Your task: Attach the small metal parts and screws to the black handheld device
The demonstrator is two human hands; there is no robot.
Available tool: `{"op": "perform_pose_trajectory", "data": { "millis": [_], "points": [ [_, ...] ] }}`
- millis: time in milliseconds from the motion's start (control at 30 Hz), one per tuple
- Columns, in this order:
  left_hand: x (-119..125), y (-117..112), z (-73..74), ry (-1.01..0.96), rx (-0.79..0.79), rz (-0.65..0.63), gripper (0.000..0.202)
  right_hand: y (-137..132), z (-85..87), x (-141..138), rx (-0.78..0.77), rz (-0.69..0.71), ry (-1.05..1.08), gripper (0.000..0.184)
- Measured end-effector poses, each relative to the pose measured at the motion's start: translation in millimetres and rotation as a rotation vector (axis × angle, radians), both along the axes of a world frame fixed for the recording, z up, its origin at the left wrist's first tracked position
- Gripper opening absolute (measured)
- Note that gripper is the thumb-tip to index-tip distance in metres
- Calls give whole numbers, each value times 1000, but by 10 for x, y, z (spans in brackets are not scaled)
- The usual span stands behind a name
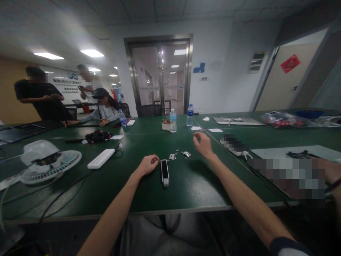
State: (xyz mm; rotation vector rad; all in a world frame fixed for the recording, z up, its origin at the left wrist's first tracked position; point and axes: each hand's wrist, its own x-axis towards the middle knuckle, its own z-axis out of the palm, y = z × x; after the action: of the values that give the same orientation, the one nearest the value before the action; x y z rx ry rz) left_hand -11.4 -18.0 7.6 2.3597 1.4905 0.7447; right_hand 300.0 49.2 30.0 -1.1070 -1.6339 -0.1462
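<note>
A narrow white-rimmed object with a dark panel [165,170] lies lengthwise on the green table, its pale rounded end towards me. My left hand [149,164] rests beside its far end with curled fingers; the fingertips are close to its upper left corner, and whatever they pinch is too small to make out. Raised over the table to the right, my right hand [203,144] has its fingers bent together, and I cannot make out anything in them. Between the hands are small flat metal pieces [172,156], more metal pieces [187,154] and several tiny rings.
On the left lie a white fan [71,158], a white power strip [101,158] and loose cables. Water bottles [173,121] stand by a small box [166,125] further back. A board [301,153] and another person's arm are at right. People [106,110] are at far left.
</note>
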Motion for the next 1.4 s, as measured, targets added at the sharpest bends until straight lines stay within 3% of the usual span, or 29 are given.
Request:
{"op": "perform_pose_trajectory", "data": {
  "millis": [100, 167, 267, 367, 467, 567, 867, 1167, 1400],
  "points": [
    [-11, 8, -13, -19, 1, 3, 27, 35, 74, 370, 59, -301, 343, 25],
    [-19, 27, -25, -4, -7, 17, 29, 25, 48, 460, 25, -390, 427, 27],
    [-23, 52, -21, 8, -27, 48, 33, -1, -78, 266, -135, -149, 68, 24],
    [-10, 53, 21, 2, -59, 66, 35, -35, -198, -174, -206, 81, -371, 22],
    [9, 40, 74, -3, -101, 84, 37, -81, -263, -560, -277, 149, -655, 25],
    [29, 26, 109, 3, -116, 107, 40, -103, -300, -732, -296, 133, -796, 27],
    [44, 41, 137, 11, -119, 136, 42, -78, -284, -732, -372, 110, -807, 27],
    [-32, 163, 144, 18, -154, 75, 46, -65, -154, -627, -452, 81, -768, 24],
    [11, 222, 163, 15, -151, 31, 45, -75, -113, -702, -536, 25, -804, 25]
  ]
}}
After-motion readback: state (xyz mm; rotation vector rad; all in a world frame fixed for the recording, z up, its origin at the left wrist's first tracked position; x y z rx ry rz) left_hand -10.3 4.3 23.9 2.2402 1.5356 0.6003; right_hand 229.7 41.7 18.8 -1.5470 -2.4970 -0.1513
